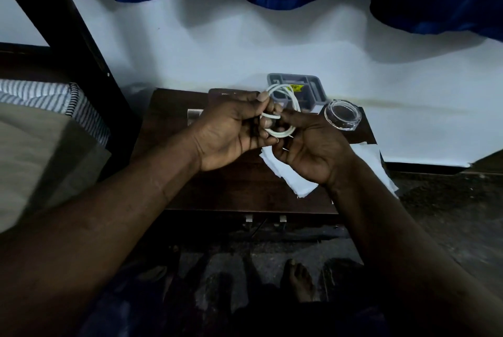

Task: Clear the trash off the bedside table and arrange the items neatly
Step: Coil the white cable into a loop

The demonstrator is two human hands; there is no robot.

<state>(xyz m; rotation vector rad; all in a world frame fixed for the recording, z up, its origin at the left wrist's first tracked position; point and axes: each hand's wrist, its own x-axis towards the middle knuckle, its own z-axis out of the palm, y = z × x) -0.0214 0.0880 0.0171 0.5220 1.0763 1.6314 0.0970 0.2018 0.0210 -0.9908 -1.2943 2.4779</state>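
Tissue under hands, jar beside.

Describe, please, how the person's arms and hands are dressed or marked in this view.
Both forearms are bare up to the frame's lower edge; no sleeve or cuff shows. The left hand and the right hand wear no gloves. No ring, watch, bracelet or bandage is visible on either hand or wrist. The fingernails look short and unpainted. The dim light hides finer marks.

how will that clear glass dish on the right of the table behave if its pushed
The glass dish looks thick-walled, so probably heavy for its size and breakable. Low and wide, it should slide rather than tip, but it sits near the table's right edge.
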